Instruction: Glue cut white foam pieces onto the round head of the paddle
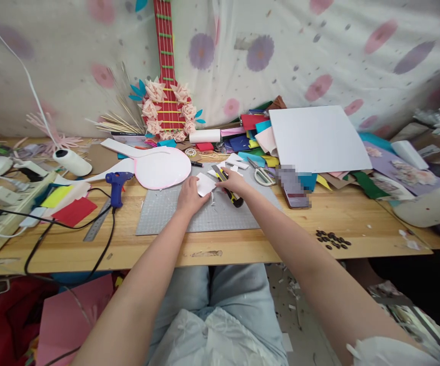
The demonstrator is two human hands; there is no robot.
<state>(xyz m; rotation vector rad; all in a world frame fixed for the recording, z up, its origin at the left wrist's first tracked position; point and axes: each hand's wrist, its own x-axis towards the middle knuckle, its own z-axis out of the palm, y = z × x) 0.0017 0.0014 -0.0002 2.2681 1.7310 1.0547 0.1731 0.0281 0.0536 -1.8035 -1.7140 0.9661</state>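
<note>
On the grey cutting mat (162, 216), my left hand (191, 198) is closed on a small white piece of board (206, 184), gripping its left edge. My right hand (235, 182) is closed around a yellow and black utility knife (236, 200), whose tip points away from me to the upper left. The right fingertips come close to the white piece's right edge; whether they touch it is hard to see. White offcuts (235, 161) lie just beyond the hands. Scissors (262, 176) with pale handles rest at the mat's right side.
Left of the mat are a blue glue gun (116, 188) with its cord, a metal ruler (96, 225) and a white guitar-shaped cutout (162, 168). A phone (294, 190), a large white board (319, 140) and dark beads (332, 239) lie right. A red paper guitar (169, 109) stands behind.
</note>
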